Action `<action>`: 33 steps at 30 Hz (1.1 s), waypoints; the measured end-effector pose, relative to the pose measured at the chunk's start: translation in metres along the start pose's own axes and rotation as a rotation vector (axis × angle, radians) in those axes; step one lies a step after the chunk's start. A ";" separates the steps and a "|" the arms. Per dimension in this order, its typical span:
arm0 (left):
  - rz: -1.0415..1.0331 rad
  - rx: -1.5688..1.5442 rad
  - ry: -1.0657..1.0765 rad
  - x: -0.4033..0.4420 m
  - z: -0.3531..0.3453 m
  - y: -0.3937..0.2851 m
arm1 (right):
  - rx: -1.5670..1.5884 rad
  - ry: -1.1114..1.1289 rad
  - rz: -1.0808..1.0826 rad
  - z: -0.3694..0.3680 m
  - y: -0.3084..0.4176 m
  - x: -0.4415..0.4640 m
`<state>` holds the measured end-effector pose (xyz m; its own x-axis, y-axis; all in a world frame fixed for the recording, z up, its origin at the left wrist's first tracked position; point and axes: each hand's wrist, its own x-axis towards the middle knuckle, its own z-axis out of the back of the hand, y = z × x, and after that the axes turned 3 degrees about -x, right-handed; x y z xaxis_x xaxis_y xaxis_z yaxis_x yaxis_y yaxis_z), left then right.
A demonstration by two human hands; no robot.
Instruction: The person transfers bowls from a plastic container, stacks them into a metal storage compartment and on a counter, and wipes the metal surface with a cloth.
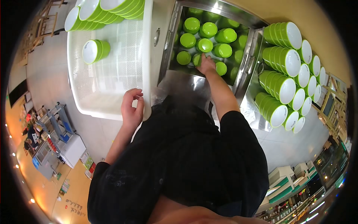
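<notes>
Okay, right hand [207, 65] at green cup [196, 59], can't tell grip.
Cup base-up, long axis near vertical; left hand [132, 107] loosely curled beside white crate [147, 67].

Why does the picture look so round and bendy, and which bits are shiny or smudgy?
In the head view, probably a very wide lens bends everything, leaving black edges; in that same head view, glare shines on the steel bin and the green cups, and a haze softens the bin's near edge.
</notes>
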<state>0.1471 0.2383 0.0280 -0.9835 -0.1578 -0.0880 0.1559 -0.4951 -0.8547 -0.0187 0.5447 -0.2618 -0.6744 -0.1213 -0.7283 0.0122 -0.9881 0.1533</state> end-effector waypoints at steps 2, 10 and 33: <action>-0.008 0.000 -0.001 -0.002 0.001 0.001 | 0.039 -0.047 -0.039 -0.003 -0.006 -0.007; 0.002 0.009 0.027 -0.003 0.000 0.002 | 0.446 -0.513 0.230 -0.033 -0.051 -0.032; -0.168 1.185 0.039 0.170 0.158 0.148 | 0.828 -0.783 0.319 -0.091 -0.020 -0.196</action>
<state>0.0177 0.0035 -0.0324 -0.9986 -0.0005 -0.0531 -0.0071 -0.9895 0.1444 0.1802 0.5801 -0.1830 -0.9996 0.0235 -0.0154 -0.0255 -0.5266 0.8497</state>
